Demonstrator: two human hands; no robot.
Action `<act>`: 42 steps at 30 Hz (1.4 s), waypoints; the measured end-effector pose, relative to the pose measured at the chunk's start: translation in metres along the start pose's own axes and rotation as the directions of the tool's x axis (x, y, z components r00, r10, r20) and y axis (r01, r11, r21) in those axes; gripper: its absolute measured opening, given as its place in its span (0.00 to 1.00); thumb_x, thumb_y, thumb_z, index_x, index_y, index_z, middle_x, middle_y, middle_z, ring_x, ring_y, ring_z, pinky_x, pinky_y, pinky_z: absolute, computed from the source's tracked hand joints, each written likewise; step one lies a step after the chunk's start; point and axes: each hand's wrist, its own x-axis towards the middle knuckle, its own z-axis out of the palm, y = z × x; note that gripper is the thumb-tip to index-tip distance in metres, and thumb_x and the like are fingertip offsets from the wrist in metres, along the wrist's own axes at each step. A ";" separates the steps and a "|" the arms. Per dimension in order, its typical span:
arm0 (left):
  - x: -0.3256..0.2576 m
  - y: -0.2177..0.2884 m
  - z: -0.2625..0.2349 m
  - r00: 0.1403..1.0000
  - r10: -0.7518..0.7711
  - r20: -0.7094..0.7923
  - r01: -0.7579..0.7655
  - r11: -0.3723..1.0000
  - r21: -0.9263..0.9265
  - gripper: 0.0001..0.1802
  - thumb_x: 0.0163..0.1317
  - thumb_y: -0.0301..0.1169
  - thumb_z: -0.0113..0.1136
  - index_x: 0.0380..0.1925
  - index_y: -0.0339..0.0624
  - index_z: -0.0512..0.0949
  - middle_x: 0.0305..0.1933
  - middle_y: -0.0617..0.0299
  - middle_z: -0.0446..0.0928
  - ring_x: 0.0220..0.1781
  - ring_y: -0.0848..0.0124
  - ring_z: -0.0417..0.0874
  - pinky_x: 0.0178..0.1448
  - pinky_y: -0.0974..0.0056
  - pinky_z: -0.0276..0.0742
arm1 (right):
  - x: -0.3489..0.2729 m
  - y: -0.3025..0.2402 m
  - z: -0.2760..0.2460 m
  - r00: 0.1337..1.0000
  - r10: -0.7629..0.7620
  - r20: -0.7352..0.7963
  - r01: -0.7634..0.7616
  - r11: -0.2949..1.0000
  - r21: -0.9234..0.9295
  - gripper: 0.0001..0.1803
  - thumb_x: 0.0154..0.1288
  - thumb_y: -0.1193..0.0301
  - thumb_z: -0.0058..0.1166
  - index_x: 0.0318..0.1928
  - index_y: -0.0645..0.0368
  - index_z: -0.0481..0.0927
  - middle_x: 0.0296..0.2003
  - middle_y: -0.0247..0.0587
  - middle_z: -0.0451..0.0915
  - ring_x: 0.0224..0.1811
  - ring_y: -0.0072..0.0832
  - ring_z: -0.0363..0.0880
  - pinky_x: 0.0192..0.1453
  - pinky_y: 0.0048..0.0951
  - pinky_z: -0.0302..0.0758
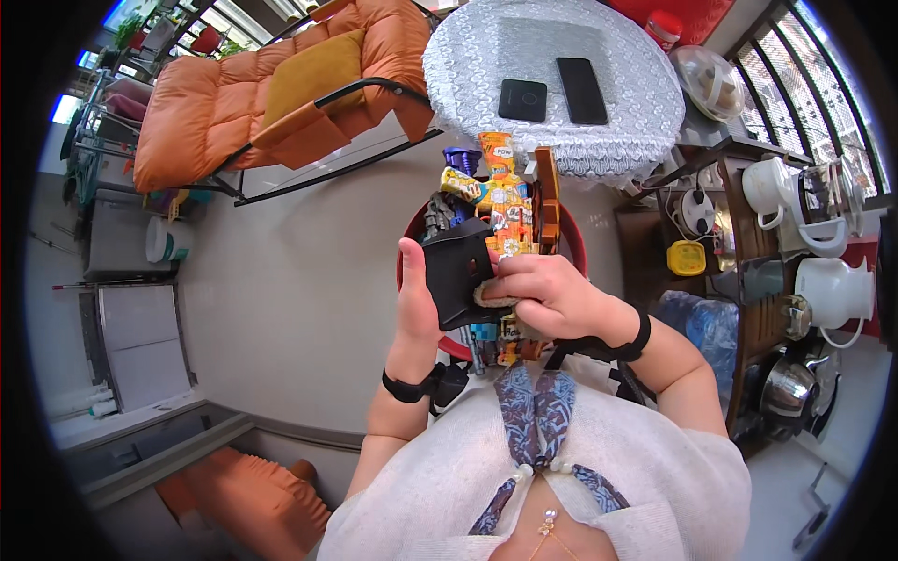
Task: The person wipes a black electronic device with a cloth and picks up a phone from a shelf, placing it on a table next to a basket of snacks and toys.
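Observation:
My left hand grips a flat, black, angular plastic piece by its left side, thumb upright along the edge. What the piece belongs to I cannot tell. My right hand pinches a small beige cloth, pressed against the right edge of the black piece. Just beneath and beyond both hands, a red basin holds several plastic toys. Among them an orange and yellow toy robot with stickers stands up highest, next to a purple toy part. My hands hide part of the basin.
Ahead stands a round table with a white lace cloth, bearing a black phone and a dark square device. An orange padded recliner is at far left. On the right, a wooden shelf carries white kettles.

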 end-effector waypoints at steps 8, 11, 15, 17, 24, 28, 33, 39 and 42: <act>0.019 -0.030 -0.003 0.984 0.179 0.022 -0.180 0.968 0.175 0.55 0.61 0.76 0.31 0.63 0.32 0.68 0.55 0.51 0.79 0.57 0.60 0.80 0.62 0.55 0.75 | 0.013 -0.024 -0.002 0.988 0.030 0.152 -0.073 0.954 0.291 0.18 0.58 0.71 0.44 0.45 0.62 0.82 0.37 0.45 0.77 0.41 0.39 0.80 0.49 0.38 0.75; 0.020 -0.011 0.002 0.966 0.259 0.010 -0.259 0.962 0.091 0.57 0.60 0.77 0.31 0.66 0.33 0.63 0.55 0.51 0.77 0.59 0.58 0.79 0.65 0.54 0.73 | 0.002 -0.021 -0.016 0.940 0.338 0.034 -0.226 0.548 0.805 0.24 0.58 0.70 0.45 0.54 0.67 0.77 0.47 0.44 0.79 0.49 0.32 0.80 0.57 0.33 0.74; 0.020 -0.006 0.000 0.942 0.332 0.041 -0.325 0.938 -0.123 0.57 0.60 0.77 0.31 0.69 0.33 0.59 0.61 0.46 0.73 0.64 0.52 0.75 0.69 0.50 0.69 | 0.006 -0.024 -0.024 0.846 0.528 0.069 -0.139 0.094 0.986 0.33 0.58 0.66 0.42 0.64 0.69 0.66 0.58 0.50 0.75 0.57 0.34 0.77 0.65 0.34 0.71; 0.018 -0.004 0.004 0.929 0.368 -0.039 -0.370 0.925 -0.085 0.56 0.62 0.75 0.32 0.69 0.32 0.58 0.62 0.45 0.72 0.65 0.51 0.73 0.70 0.49 0.67 | 0.007 -0.016 -0.017 0.847 0.523 0.093 -0.145 0.059 0.988 0.33 0.59 0.67 0.41 0.65 0.69 0.66 0.58 0.50 0.75 0.58 0.34 0.77 0.66 0.34 0.70; 0.018 -0.009 0.004 0.924 0.381 0.006 -0.373 0.907 -0.193 0.50 0.68 0.68 0.31 0.70 0.31 0.57 0.68 0.44 0.67 0.71 0.53 0.67 0.74 0.51 0.60 | 0.019 -0.024 -0.006 0.861 0.507 -0.042 -0.135 0.307 0.942 0.30 0.66 0.68 0.43 0.67 0.68 0.65 0.62 0.47 0.73 0.62 0.33 0.74 0.68 0.32 0.67; 0.012 -0.022 0.015 0.908 0.419 0.034 -0.419 0.908 -0.005 0.46 0.70 0.64 0.30 0.70 0.32 0.58 0.70 0.43 0.65 0.72 0.54 0.65 0.75 0.51 0.56 | 0.045 -0.015 0.031 0.888 0.202 -0.414 -0.193 0.979 0.062 0.23 0.64 0.72 0.49 0.57 0.70 0.72 0.45 0.49 0.75 0.49 0.41 0.76 0.54 0.38 0.73; 0.016 -0.021 0.012 0.905 0.426 0.023 -0.423 0.904 -0.065 0.44 0.71 0.63 0.31 0.66 0.33 0.64 0.67 0.46 0.69 0.68 0.56 0.70 0.73 0.53 0.60 | 0.052 -0.005 0.052 0.896 -0.067 -0.438 -0.091 0.939 -0.330 0.21 0.56 0.73 0.51 0.51 0.70 0.76 0.42 0.48 0.74 0.42 0.43 0.75 0.45 0.40 0.76; 0.008 -0.013 0.013 0.963 0.268 0.001 -0.258 0.928 -0.268 0.47 0.70 0.65 0.28 0.69 0.32 0.61 0.62 0.42 0.72 0.64 0.54 0.72 0.71 0.52 0.63 | 0.044 -0.013 0.052 0.945 -0.190 -0.265 0.045 0.881 -0.470 0.23 0.51 0.72 0.55 0.49 0.67 0.78 0.35 0.38 0.73 0.37 0.34 0.73 0.42 0.33 0.75; 0.012 -0.014 0.011 0.980 0.197 -0.010 -0.193 0.950 -0.243 0.48 0.69 0.67 0.28 0.68 0.32 0.63 0.61 0.42 0.73 0.63 0.54 0.73 0.70 0.52 0.65 | 0.041 -0.009 0.047 0.947 -0.249 -0.205 0.120 0.861 -0.495 0.23 0.50 0.72 0.56 0.49 0.65 0.79 0.34 0.37 0.72 0.37 0.33 0.72 0.42 0.32 0.75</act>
